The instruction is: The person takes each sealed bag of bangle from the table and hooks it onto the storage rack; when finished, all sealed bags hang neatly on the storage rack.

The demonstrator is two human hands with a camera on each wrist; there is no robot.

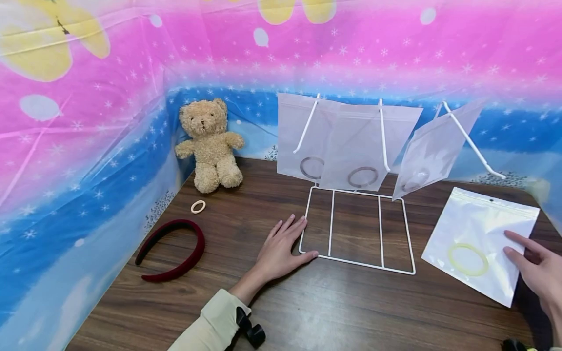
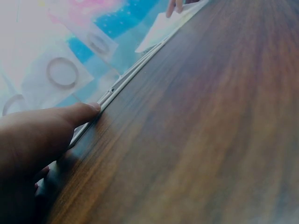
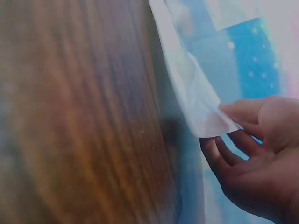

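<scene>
My right hand [image 1: 542, 273] pinches the right edge of a white zip bag [image 1: 509, 214] with a pale yellow ring [image 1: 468, 259] showing through its front. The right wrist view has the thumb on one face of the bag [image 3: 210, 119] and fingers behind it. Flat on the table, my left hand [image 1: 281, 251] spreads its fingers at the left side of a white wire rack [image 1: 360, 263], with the thumb at its front corner. Three similar bags hang on the rack's prongs: a left one [image 1: 291, 126], a middle one [image 1: 355, 141] and a tilted right one [image 1: 434, 141], each with a round item inside.
A teddy bear [image 1: 208, 141] sits at the back left against the patterned cloth [image 1: 246, 58]. In front of it lie a small cream ring [image 1: 198, 206] and a dark red headband [image 1: 197, 243] on the wooden table [image 1: 333, 312]. The rack's right prong [image 1: 474, 139] juts forward.
</scene>
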